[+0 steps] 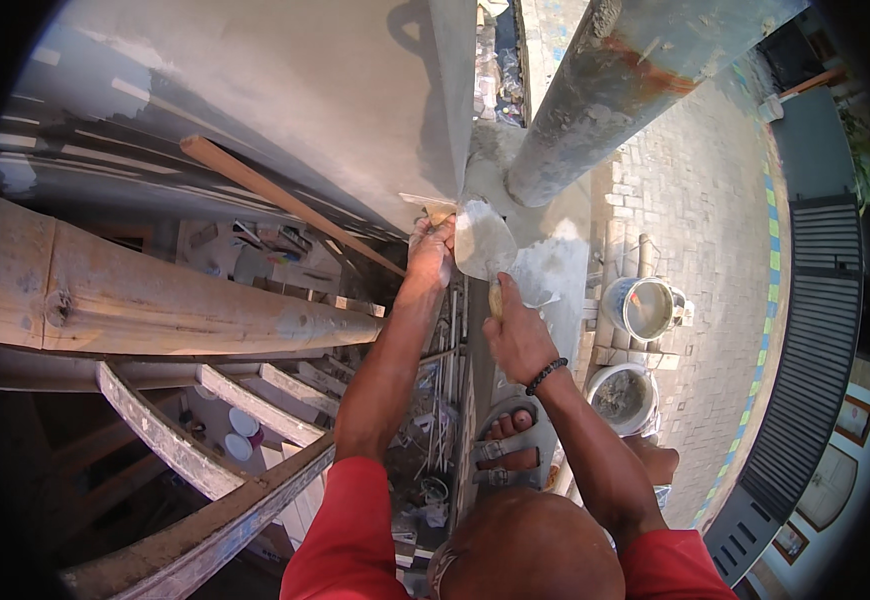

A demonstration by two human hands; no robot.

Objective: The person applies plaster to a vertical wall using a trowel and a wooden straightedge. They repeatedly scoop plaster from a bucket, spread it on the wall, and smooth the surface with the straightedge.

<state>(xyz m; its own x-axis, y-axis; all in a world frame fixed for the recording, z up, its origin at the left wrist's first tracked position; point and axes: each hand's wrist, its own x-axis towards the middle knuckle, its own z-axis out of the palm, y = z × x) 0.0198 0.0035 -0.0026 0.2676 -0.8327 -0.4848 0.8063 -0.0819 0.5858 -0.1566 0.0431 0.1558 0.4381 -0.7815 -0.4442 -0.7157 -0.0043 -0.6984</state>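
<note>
I saw the left hand (432,248) pinching a flat, pale-bladed scraper (427,201) at the edge of the smooth grey plastered wall (355,110), while the right hand (521,342) gripped a rounded grey metal trowel (485,241) by its handle (496,300), apparently so both blades sat close together.

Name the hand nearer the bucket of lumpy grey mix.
Right. In view, the right hand is left of and above the bucket; the left hand lies farther that way.

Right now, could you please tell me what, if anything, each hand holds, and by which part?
The right hand holds a trowel by its handle; the left hand holds a flat-bladed tool, apparently by its handle.
</note>
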